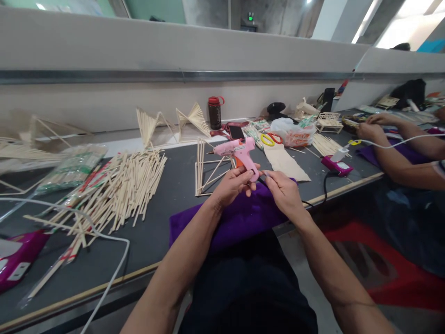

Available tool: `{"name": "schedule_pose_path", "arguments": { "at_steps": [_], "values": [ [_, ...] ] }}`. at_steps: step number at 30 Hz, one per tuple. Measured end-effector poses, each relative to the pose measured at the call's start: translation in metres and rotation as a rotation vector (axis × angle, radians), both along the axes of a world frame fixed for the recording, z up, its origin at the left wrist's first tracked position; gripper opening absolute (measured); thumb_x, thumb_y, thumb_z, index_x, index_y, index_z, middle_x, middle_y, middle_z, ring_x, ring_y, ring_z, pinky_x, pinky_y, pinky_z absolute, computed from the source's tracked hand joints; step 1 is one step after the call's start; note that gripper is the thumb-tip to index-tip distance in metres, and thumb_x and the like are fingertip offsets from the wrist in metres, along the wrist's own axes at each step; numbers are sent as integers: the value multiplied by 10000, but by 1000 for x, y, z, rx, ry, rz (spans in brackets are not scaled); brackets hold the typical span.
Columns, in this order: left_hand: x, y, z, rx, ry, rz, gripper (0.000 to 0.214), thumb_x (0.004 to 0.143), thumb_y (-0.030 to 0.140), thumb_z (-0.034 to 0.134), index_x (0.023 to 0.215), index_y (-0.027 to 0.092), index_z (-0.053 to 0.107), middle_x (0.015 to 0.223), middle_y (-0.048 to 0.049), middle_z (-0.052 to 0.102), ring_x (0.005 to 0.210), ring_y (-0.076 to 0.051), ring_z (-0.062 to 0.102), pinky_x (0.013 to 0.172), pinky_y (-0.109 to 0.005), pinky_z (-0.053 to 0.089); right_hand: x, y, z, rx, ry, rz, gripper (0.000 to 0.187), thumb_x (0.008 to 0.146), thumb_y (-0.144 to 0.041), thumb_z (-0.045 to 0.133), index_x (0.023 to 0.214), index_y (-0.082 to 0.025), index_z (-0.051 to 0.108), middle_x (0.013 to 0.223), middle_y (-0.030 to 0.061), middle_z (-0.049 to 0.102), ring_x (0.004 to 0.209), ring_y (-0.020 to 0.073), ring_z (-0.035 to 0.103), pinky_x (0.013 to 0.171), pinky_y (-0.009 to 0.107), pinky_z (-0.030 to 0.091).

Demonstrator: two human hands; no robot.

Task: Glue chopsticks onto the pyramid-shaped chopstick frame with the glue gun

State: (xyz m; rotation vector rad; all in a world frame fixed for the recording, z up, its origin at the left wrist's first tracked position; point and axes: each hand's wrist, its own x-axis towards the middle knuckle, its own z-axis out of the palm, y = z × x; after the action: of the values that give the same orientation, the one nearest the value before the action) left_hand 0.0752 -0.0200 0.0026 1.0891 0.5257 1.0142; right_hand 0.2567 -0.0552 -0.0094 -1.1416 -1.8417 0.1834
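Observation:
My left hand [232,184] is closed around the grip of a pink glue gun [235,152] whose nozzle points left, held just above the dark table. My right hand [282,191] is pinched at the base of the gun's grip; what its fingers hold there I cannot make out. Both hands hover over a purple cloth [239,218] at the table's near edge. A frame of glued wooden sticks [205,169] lies right behind the gun.
A big heap of wooden sticks [114,190] covers the left of the table [174,185]. White cable [104,241], a magenta device [15,257], scissors [271,138], a phone [237,132], a dark bottle [214,112]. Another person's arms [399,153] work at the right.

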Motion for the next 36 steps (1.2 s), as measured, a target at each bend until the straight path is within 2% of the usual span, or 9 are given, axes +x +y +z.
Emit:
{"name": "schedule_pose_path", "arguments": {
  "at_steps": [6, 10, 14, 17, 20, 27, 36],
  "values": [
    [-1, -1, 2, 25, -18, 56, 438, 763, 382, 787, 1105, 119, 711, 962, -91, 731, 588, -85, 603, 428, -176, 425, 5, -9, 3, 121, -36, -57, 298, 995, -261, 457, 1173, -170, 677, 860, 82, 618, 808, 199, 621, 776, 339, 507],
    [-1, -4, 3, 22, -12, 59, 469, 759, 376, 785, 1147, 125, 702, 922, -75, 733, 551, -75, 579, 415, -175, 410, 7, -12, 11, 83, 62, -74, 175, 948, -255, 553, 1049, -189, 680, 787, 41, 656, 726, 181, 635, 722, 318, 504],
    [-3, -5, 3, 7, 32, 25, 551, 745, 368, 761, 1224, 111, 668, 841, -65, 722, 488, -73, 542, 397, -185, 401, 12, -10, 29, 21, 117, -35, 125, 945, -245, 571, 967, -189, 680, 666, -16, 645, 559, 129, 605, 632, 271, 484],
    [-4, -5, 3, 3, 62, -31, 567, 718, 360, 736, 1207, 80, 673, 772, -59, 694, 479, -86, 533, 404, -202, 422, 18, -8, 43, 86, 69, -29, 176, 968, -241, 541, 1036, -203, 699, 850, 27, 712, 735, 155, 675, 726, 285, 509],
    [-2, -7, 3, 15, 71, -97, 546, 712, 367, 710, 1170, 71, 684, 738, -54, 659, 490, -99, 530, 398, -209, 430, 27, -9, 50, 184, 10, -78, 184, 958, -219, 559, 1052, -201, 716, 979, 73, 707, 902, 190, 675, 812, 318, 514],
    [6, -13, -3, 25, 90, -162, 531, 732, 396, 670, 1162, 84, 674, 738, -46, 606, 500, -102, 510, 383, -204, 416, 37, -18, 45, 230, 54, -81, 85, 916, -176, 614, 915, -200, 695, 891, 47, 717, 837, 173, 674, 772, 303, 520],
    [6, -11, -7, 12, 182, -169, 476, 739, 321, 675, 1163, 103, 673, 798, -62, 636, 586, -139, 578, 425, -226, 490, 38, -18, 39, 278, 47, -65, 93, 931, -172, 596, 933, -193, 686, 889, 57, 712, 826, 171, 670, 771, 303, 520]
  ]
}}
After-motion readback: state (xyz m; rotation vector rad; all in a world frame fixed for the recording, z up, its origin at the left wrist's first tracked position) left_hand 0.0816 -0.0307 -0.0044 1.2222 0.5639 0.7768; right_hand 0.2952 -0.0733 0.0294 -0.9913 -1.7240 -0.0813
